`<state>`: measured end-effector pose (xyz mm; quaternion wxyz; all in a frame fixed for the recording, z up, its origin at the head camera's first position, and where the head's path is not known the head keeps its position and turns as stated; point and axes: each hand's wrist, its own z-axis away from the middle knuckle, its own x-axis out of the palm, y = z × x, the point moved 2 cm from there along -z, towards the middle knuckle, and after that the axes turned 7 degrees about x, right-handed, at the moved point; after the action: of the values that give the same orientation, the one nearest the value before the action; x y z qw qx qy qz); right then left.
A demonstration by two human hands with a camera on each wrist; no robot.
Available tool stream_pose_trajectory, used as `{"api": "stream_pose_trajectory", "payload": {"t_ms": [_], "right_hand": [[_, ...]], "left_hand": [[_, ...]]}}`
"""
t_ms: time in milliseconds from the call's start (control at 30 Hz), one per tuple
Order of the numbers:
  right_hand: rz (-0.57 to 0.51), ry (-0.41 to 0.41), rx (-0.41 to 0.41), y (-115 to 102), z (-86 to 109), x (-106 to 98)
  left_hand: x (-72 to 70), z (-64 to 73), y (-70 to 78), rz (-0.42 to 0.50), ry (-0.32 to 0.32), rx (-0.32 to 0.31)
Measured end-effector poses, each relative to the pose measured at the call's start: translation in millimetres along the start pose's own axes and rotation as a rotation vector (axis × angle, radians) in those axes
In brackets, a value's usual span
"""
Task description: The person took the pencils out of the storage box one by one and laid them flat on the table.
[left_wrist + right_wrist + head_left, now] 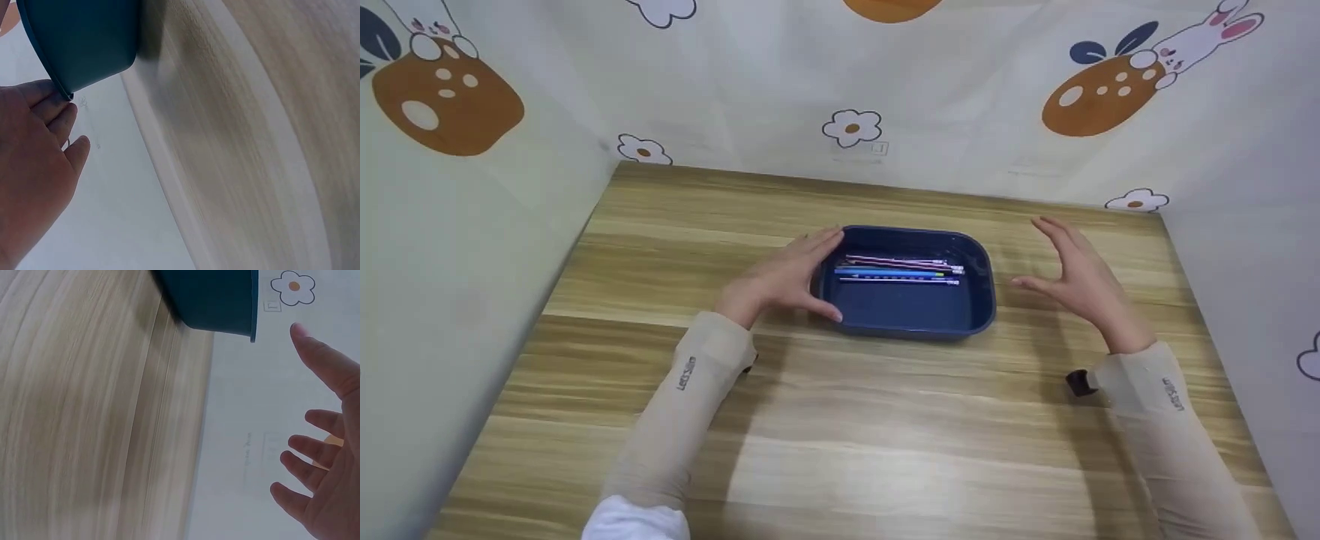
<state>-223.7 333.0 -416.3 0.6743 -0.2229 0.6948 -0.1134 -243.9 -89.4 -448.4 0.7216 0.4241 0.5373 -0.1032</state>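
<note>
A dark blue plastic box [904,307] without a lid stands on the wooden table, and several pencils [896,271] lie side by side in it. At the box's left end is my left hand [787,277], its thumb and fingers spread wide along the rim. The left wrist view shows those fingers [62,115] touching the rim [56,84]. Apart from the box, to its right, my right hand [1084,281] hovers with thumb and fingers spread and nothing between them. In the right wrist view its fingers [315,453] are below the box's corner [225,304].
Light wood-grain tabletop [877,435] surrounds the box. A pale curtain [765,90] printed with flowers, oranges and rabbits stands behind it, and pale walls close off both sides. Each wrist carries a small black device [1080,382].
</note>
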Motion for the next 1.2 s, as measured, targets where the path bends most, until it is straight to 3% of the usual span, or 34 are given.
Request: {"api": "stream_pose_trajectory", "payload": {"t_ms": [300,667,1200], "right_hand": [[-0.021,-0.009,-0.037,-7,-2.3,4],[-0.107,0.039,-0.150,-12,-3.6,11],[-0.261,0.022,-0.174,-21,-4.7,22]], "left_hand": [[-0.3,-0.4,1.0,0.003,-0.005,-0.019],[-1.3,0.5,1.4,0.008,-0.016,-0.025],[-0.9,0.2,0.1,0.024,-0.009,-0.010]]}}
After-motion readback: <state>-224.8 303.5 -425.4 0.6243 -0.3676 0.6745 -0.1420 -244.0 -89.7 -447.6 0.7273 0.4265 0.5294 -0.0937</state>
